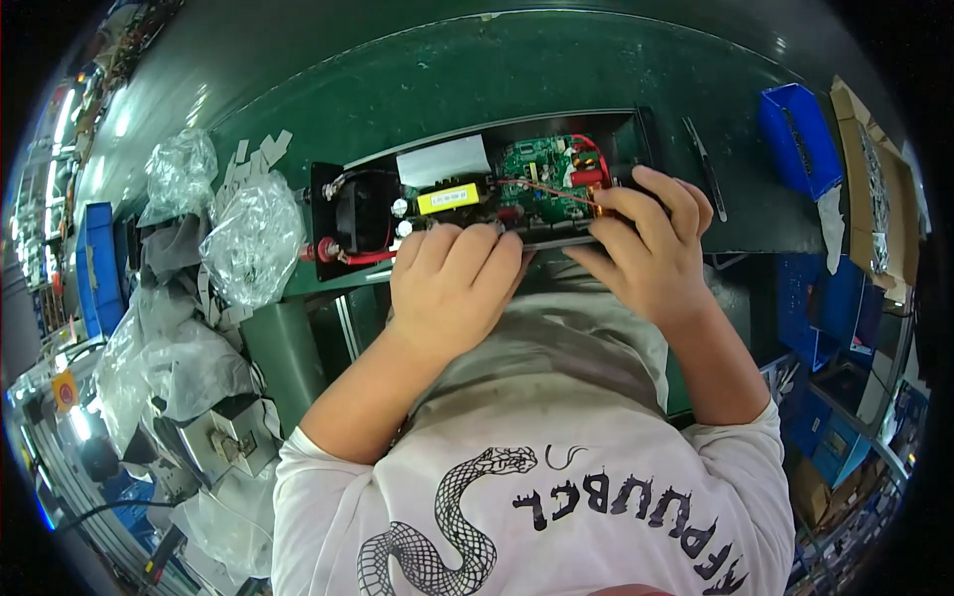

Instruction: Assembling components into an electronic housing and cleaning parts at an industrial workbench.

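An open black metal case [437, 147] lies crosswise at the bench's near edge, with electronics inside. It holds a green circuit board [547, 162], a yellow-wrapped transformer [448, 199], a black fan [362, 221] at the left end and red wires [542, 187]. My left hand [452, 283] is closed over the case's near wall, fingertips curled inside below the transformer. At the right end, my right hand [656, 243] curls over the near wall, thumb low on the outside. Its other fingers reach in beside a copper coil [598, 202]; their exact contact is hidden.
Tweezers [707, 169] lie right of the case. Farther right stand a blue bin [801, 139] and a cardboard box [845, 114]. Clear plastic bags [253, 238] and pale strips [270, 149] are at the left, beside a blue tray [97, 268]. The green bench [397, 84] extends beyond the case.
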A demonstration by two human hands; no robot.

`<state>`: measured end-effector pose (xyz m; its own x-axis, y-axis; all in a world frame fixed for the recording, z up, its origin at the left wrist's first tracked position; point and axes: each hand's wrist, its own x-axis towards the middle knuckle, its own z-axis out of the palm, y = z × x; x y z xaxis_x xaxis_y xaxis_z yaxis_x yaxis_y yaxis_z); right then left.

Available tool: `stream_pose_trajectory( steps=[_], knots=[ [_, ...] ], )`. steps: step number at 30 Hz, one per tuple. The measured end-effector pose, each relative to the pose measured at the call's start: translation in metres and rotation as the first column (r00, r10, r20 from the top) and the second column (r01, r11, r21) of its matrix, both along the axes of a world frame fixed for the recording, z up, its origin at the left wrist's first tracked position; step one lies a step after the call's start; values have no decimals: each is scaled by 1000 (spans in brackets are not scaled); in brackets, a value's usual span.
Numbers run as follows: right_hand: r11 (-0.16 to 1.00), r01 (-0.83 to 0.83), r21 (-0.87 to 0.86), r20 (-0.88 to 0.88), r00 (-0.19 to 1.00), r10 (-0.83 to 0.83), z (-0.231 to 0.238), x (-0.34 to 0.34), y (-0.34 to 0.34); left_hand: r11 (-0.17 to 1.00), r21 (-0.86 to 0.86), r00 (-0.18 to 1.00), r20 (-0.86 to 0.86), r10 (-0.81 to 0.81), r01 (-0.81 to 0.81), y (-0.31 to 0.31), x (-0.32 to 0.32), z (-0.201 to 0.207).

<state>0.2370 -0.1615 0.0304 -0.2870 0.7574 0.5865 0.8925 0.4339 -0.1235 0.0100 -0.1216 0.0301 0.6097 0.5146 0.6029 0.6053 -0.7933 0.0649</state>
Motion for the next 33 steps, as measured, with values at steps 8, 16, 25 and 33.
stream_pose_trajectory(
  steps=[8,16,25,33],
  knots=[
    [998,17,67,52,998,-20,-9,5,-3,1000,-7,999,-36,-19,19,4,-3,1],
    [995,95,14,61,994,-96,-2,-2,-4,1000,-5,999,-42,-23,23,6,-5,-1],
    [997,62,-53,76,995,-58,11,-5,-7,996,-46,997,-9,-72,72,1,-9,0],
    [983,-64,-173,-5,998,64,33,5,-16,996,-71,998,-26,-59,57,-13,-15,1]
  ],
)
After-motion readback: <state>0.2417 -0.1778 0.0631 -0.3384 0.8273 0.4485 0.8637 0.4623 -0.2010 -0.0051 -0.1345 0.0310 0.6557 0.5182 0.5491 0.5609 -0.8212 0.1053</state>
